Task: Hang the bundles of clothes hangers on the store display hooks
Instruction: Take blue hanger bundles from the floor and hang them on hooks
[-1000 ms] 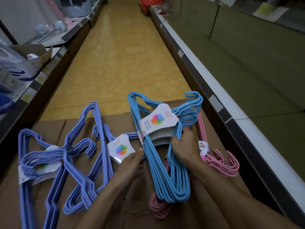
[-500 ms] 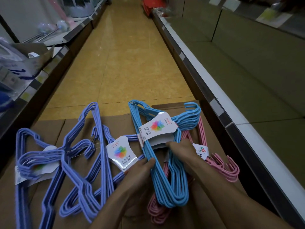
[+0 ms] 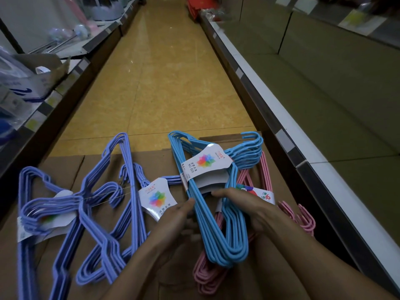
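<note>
Left hand moved onto light-blue hanger bundle; right hand grips it, left probably too.

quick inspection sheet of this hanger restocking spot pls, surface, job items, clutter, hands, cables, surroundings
surface: flattened brown cardboard on the aisle floor, carrying the bundles.
job's things: light blue hanger bundle with a white label, lying over a pink hanger bundle; two purple hanger bundles to the left. None hung yet; no display hooks in view.
clutter: open carton and plastic-wrapped goods on the left shelf.
grippers: left hand touches the light blue bundle's left edge; right hand grips its right side.
cables: nothing seen.
surroundings: yellow tiled aisle; bare green shelf on the right.
</note>
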Motion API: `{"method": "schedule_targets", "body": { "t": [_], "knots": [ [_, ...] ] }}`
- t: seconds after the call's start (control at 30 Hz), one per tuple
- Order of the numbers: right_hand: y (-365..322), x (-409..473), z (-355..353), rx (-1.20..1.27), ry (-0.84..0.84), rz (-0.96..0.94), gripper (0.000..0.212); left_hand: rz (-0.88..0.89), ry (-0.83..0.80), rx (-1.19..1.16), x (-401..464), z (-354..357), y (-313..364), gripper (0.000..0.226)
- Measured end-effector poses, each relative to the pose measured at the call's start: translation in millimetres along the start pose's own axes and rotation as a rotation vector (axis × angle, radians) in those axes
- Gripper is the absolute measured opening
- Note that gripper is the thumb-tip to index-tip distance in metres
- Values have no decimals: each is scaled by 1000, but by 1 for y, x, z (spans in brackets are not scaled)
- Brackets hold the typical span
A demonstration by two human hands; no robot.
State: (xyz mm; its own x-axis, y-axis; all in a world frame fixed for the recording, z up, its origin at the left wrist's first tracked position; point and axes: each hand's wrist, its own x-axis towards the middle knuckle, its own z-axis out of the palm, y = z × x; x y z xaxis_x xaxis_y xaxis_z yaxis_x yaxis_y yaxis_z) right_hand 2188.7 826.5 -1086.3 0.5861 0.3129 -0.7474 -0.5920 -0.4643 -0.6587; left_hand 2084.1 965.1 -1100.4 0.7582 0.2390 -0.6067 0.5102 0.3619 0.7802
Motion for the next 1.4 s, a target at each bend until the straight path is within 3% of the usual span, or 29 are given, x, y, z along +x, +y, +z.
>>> {"method": "schedule_targets", "body": {
  "t": [0.1, 0.2, 0.37, 0.57, 0.73, 0.9, 1.2, 1.4],
  "knots": [
    [-4, -7, -3, 47, -57, 26, 18, 14, 18, 85, 3, -5, 2, 35],
    [-4, -8, -5, 63, -53, 35, 19, 25, 57, 133, 11, -15, 5, 38],
    [-7, -12, -9, 61, -87, 76, 21, 29, 197, -33, 44, -20, 21, 37],
    [-2, -9, -17, 90, -65, 27, 21, -23, 114, -125, 84, -11, 44, 51],
    [5, -1, -19, 18, -47, 20, 24, -104, 135, -135, 116, -3, 53, 61],
    [10, 6, -17, -47, 12, -6, 62, -105, 149, -113, 126, 8, 53, 63],
    [10, -3, -20, -81, 85, -136, 28, 24, 228, -122, 129, 8, 50, 31],
    [9, -17, -6, -149, 119, -310, 64, 100, 150, -178, 102, -4, 81, 38]
  ]
}}
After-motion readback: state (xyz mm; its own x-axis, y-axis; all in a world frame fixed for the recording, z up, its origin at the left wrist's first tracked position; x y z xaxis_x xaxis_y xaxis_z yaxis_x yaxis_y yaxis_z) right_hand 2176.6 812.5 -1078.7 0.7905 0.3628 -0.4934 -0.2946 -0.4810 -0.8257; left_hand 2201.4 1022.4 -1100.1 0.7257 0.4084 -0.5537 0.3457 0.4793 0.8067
